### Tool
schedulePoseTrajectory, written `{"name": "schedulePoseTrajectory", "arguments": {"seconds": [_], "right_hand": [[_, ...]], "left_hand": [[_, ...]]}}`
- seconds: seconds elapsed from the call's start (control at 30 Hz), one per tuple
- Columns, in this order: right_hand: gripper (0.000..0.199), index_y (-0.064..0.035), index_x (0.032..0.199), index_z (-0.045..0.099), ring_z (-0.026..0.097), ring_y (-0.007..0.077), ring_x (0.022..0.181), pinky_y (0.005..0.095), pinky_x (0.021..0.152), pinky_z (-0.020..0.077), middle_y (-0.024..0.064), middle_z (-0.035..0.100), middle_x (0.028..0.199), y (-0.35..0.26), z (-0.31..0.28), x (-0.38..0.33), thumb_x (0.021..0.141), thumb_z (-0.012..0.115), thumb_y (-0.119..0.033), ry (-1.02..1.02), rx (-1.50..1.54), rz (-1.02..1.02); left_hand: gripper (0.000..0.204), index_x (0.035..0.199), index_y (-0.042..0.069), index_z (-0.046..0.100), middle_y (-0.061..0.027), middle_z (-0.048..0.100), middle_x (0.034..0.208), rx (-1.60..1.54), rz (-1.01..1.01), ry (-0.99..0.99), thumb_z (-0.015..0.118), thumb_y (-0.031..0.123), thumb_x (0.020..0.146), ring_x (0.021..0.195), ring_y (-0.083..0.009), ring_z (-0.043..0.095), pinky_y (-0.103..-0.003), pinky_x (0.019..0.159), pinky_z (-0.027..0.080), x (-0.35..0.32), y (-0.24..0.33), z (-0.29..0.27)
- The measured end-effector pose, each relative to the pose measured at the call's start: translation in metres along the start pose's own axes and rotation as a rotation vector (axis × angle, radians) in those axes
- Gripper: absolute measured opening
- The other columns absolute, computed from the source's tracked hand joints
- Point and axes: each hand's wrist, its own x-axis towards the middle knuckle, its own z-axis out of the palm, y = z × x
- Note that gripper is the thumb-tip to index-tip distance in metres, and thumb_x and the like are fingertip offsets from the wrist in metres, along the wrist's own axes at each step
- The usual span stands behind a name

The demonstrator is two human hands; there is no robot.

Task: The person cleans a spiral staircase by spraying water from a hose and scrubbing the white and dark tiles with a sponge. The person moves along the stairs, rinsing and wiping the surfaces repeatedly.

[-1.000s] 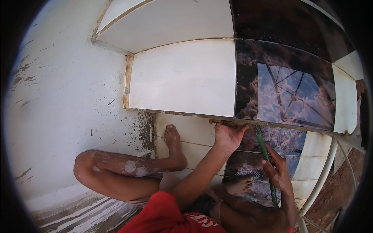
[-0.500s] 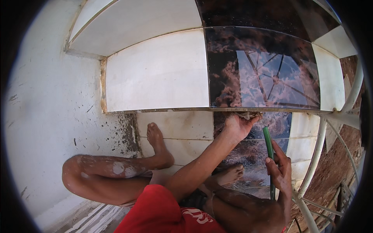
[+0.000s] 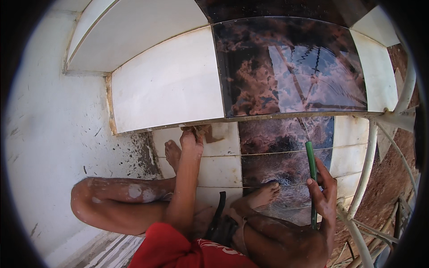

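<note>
Green hose (image 3: 311,161) beyond red shirt (image 3: 165,248) (white print on shirt, too slanted to read; no other writing legible). Right hand (image 3: 324,194): fingers wrapped around hose. Bare foot (image 3: 263,195) on wet dark tile (image 3: 286,167); could slip, water underfoot being cause. Left hand (image 3: 191,143) under step edge (image 3: 268,117), at brownish scrap (image 3: 204,131); cannot tell whether fingers grip it. Skin could scrape on edge. Thin water stream (image 3: 303,128) aimed at edge; may splash back.
</note>
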Motion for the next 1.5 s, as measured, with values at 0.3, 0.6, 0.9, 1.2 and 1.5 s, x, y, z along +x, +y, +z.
{"name": "schedulePoseTrajectory", "arguments": {"seconds": [0.3,0.6,0.9,1.2,1.5], "right_hand": [[0.068,0.0063,0.153,0.044,0.065,0.0160,0.092,0.0341,0.091,0.0505,0.0171,0.077,0.102,0.003,0.009,0.011,0.096,0.069,-0.020,-0.007,-0.010,0.060],[0.069,0.0032,0.154,0.045,0.064,0.0154,0.095,0.0345,0.090,0.0510,0.0179,0.076,0.102,0.016,0.009,0.013,0.095,0.070,-0.020,0.033,0.041,0.019],[0.068,0.0015,0.154,0.046,0.066,0.0181,0.097,0.0342,0.091,0.0511,0.0187,0.077,0.103,0.013,0.014,0.026,0.094,0.071,-0.018,0.026,-0.026,0.009],[0.070,0.0045,0.152,0.047,0.066,0.0169,0.091,0.0338,0.091,0.0506,0.0152,0.076,0.100,0.017,0.015,0.020,0.095,0.073,-0.025,0.045,-0.067,0.000],[0.069,0.0033,0.154,0.046,0.065,0.0137,0.093,0.0323,0.088,0.0502,0.0119,0.076,0.098,0.017,0.016,0.022,0.096,0.072,-0.024,0.120,0.090,0.004]], "left_hand": [[0.022,0.125,0.009,0.063,-0.0009,0.069,0.110,0.123,-0.155,-0.064,0.062,0.009,0.103,0.096,-0.0166,0.069,-0.033,0.077,0.059,-0.041,-0.162,0.078],[0.017,0.107,-0.003,0.063,-0.0133,0.071,0.099,-0.019,0.274,0.035,0.047,-0.002,0.100,0.076,-0.0252,0.072,-0.035,0.068,0.065,0.031,-0.018,-0.022],[0.022,0.117,0.001,0.057,-0.0125,0.065,0.117,-0.031,0.045,-0.325,0.048,-0.003,0.098,0.107,-0.0254,0.068,-0.042,0.087,0.064,-0.097,-0.107,0.062],[0.018,0.119,0.007,0.048,-0.0093,0.062,0.115,-0.030,0.245,-0.040,0.052,0.004,0.102,0.104,-0.0192,0.066,-0.038,0.082,0.061,-0.104,-0.012,0.037],[0.015,0.118,0.001,0.053,-0.0116,0.062,0.117,0.011,0.339,-0.291,0.047,0.003,0.104,0.104,-0.0233,0.068,-0.036,0.088,0.064,-0.120,-0.013,0.025]]}}
